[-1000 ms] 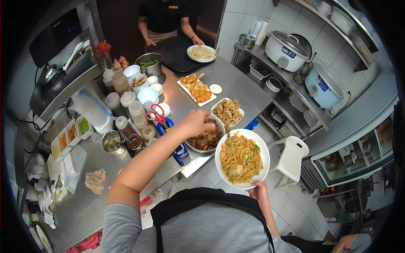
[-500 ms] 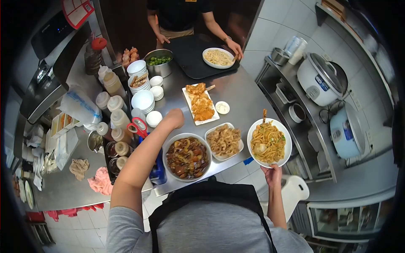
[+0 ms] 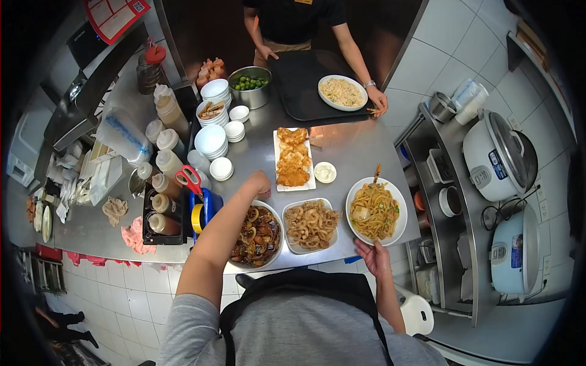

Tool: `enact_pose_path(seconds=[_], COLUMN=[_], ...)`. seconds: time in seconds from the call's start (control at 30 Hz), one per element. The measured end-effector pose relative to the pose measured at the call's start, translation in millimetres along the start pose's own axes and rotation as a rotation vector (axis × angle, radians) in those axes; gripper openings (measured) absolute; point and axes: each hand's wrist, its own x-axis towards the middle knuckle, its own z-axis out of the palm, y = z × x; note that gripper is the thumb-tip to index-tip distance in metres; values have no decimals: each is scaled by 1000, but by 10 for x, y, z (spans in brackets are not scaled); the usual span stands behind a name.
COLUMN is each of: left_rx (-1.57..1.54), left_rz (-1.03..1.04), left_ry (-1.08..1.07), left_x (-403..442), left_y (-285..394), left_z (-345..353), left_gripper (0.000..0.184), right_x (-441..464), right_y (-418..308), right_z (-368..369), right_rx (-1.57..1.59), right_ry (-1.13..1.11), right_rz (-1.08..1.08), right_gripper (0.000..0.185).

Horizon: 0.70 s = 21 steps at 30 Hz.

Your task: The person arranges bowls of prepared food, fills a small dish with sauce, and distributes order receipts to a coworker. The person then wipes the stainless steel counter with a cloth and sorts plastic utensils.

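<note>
Grip: right hand (image 3: pixel 371 257) meets near rim of noodle bowl (image 3: pixel 401 222), clasping or merely touching unclear | left hand (image 3: pixel 259 183) curls, contents hidden | noodle bowl sits at near right corner of table (image 3: pixel 360 152) | fried-food dish (image 3: pixel 310 250) just left | stew bowl (image 3: pixel 281 244) farther left, near left hand

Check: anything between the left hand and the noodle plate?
Partly: between left hand and noodle plate, a fried-strips dish sits on the near side, chicken plate and dip cup on the far side.
</note>
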Motion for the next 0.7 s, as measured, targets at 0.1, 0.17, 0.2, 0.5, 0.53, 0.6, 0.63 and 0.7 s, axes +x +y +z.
enact_pose_path(seconds=[0.1, 0.17, 0.2, 0.5, 0.53, 0.6, 0.63, 0.7], left_rx=[-443, -203, 159, 588, 522, 349, 264, 255], left_rz=[-188, -92, 55, 201, 44, -51, -94, -61], left_ry=[-95, 14, 130, 102, 18, -102, -161, -198], left_x=[-60, -182, -328, -818, -1235, -1320, -1355, -1331], left_y=[48, 91, 159, -501, -249, -272, -315, -410], left_z=[46, 29, -8, -618, -634, -616, -636, -615], left_gripper=[27, 28, 28, 36, 40, 43, 44, 43], right_x=[-166, -158, -133, 193, 192, 229, 239, 219], right_y=[-287, -207, -112, 316, 319, 364, 418, 480], right_z=[-64, 22, 118, 928, 954, 968, 969, 945], right_rx=[-207, -392, -494, -633, -673, -713, -711, -694], right_ry=[-193, -256, -268, -293, -274, -229, -193, -140], right_rz=[421, 519, 500, 382, 363, 331, 318, 288], right_gripper=[39, 42, 43, 31, 30, 28, 28, 27])
